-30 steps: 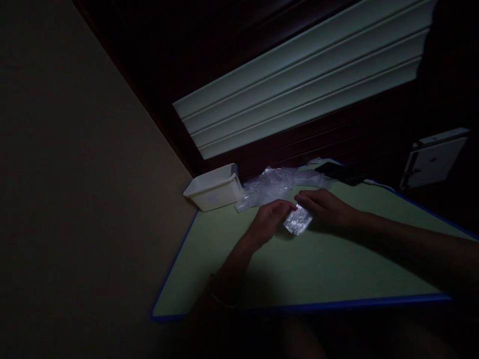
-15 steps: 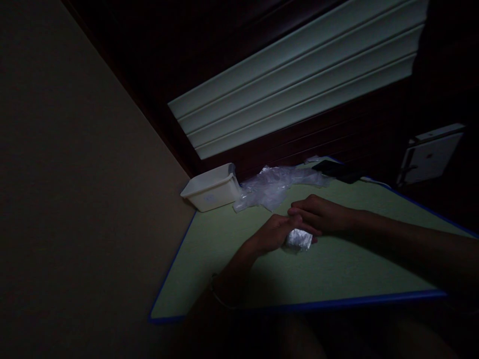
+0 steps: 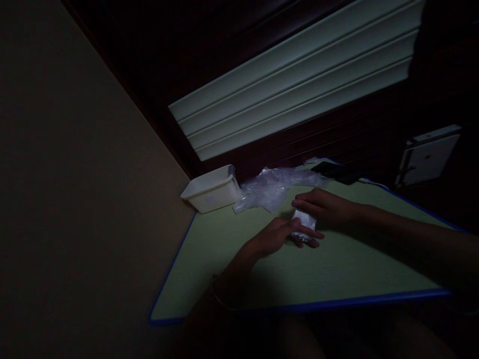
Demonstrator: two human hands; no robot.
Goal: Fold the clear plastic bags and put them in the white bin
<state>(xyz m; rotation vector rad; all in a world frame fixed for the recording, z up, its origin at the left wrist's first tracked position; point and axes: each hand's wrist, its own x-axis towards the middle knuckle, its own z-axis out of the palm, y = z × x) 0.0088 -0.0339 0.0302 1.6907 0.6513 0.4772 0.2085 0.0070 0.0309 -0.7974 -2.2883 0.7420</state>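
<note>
Over the pale green table [image 3: 224, 264], a small silvery packet [image 3: 305, 220] is held between my two hands. My left hand [image 3: 279, 234] grips its near side, with fingers across the front and underneath. The thumb and fingers of my right hand [image 3: 324, 204] pinch the packet's far edge. What the packet contains cannot be seen. Just beyond the hands lie crumpled clear plastic bags [image 3: 271, 187].
A white plastic bin [image 3: 215, 192] stands at the table's back left corner, beside the wall. A dark flat object [image 3: 337, 172] lies at the back right. A white device [image 3: 428, 157] is at the right, beyond the blue table edge.
My right hand has shifted slightly up and off the packet's top, so more of the packet shows between the hands. The fingers of my left hand are spread a little more around it.
</note>
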